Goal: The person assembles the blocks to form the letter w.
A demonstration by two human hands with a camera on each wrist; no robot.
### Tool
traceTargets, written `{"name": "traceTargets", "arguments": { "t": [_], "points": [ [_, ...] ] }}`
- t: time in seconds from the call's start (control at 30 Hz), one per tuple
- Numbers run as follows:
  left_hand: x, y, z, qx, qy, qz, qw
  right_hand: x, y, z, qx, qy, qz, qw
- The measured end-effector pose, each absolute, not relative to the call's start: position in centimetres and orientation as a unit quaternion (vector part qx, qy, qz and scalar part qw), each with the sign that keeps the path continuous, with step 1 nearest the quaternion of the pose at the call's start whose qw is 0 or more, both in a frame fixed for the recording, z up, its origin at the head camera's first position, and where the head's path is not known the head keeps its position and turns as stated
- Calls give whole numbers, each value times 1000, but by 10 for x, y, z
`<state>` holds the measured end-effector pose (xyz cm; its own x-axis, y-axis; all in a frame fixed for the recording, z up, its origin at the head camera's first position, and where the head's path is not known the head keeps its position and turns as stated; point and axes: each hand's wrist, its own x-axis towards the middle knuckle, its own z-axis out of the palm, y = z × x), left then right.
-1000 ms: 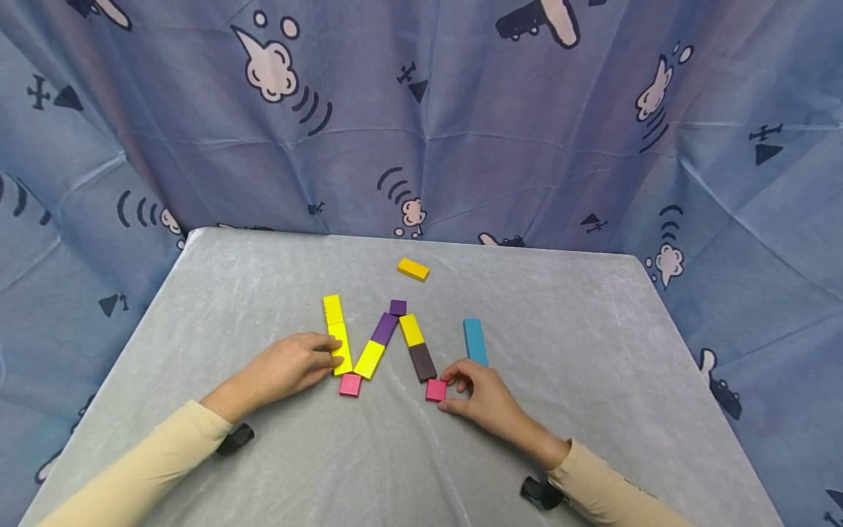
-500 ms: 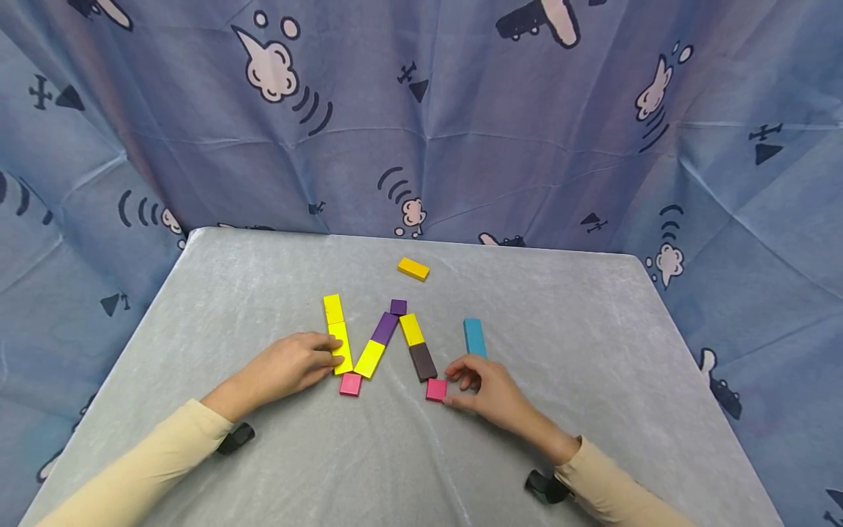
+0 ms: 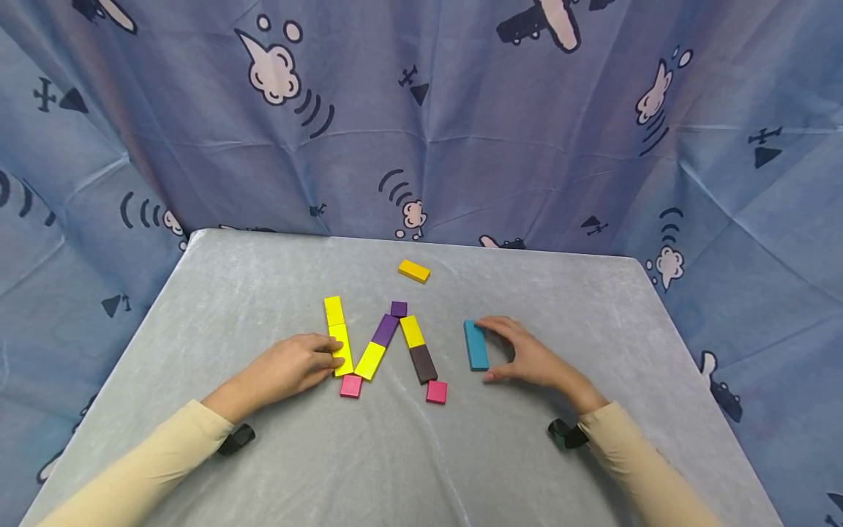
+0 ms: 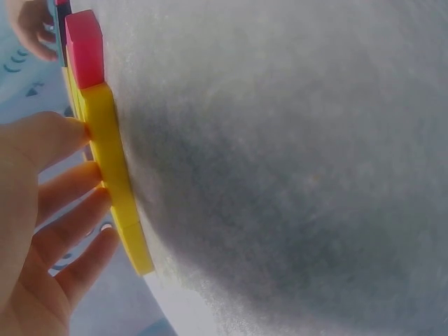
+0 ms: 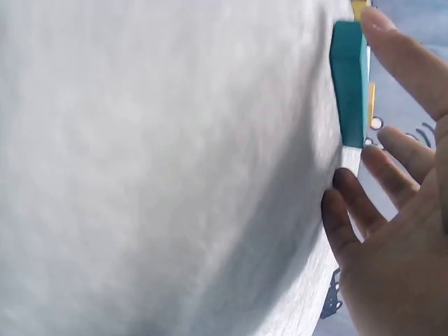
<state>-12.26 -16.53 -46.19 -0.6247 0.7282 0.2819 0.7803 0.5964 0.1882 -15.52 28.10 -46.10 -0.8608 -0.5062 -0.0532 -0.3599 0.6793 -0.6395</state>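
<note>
My left hand rests its fingertips on the lower of two yellow blocks lined up end to end; the left wrist view shows the fingers lightly bent against that yellow block. Below it lies a pink block. My right hand is spread beside a blue block, thumb near its close end and fingers at its far end. In the right wrist view the thumb and fingers stand wide apart around the blue block; any contact is unclear.
Between the hands, a zigzag continues with a slanted yellow block, purple blocks, another yellow block, a dark brown block and a second pink block. A loose yellow block lies farther back on the grey-covered table.
My right hand has let go of the right pink block and moved right and away from me, spreading beside the blue block. My left hand has stayed on the yellow block.
</note>
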Motion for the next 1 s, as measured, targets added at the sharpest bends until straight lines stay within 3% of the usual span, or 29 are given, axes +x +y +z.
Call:
{"name": "traceTargets", "arguments": {
  "t": [0.37,1.0],
  "points": [
    [-123,-165,-462,-424,-889,-149,83,-172,286,-465,-244,910,-304,141],
    [-123,-165,-461,-425,-888,-153,88,-143,256,-464,-185,946,-262,52]
  ]
}}
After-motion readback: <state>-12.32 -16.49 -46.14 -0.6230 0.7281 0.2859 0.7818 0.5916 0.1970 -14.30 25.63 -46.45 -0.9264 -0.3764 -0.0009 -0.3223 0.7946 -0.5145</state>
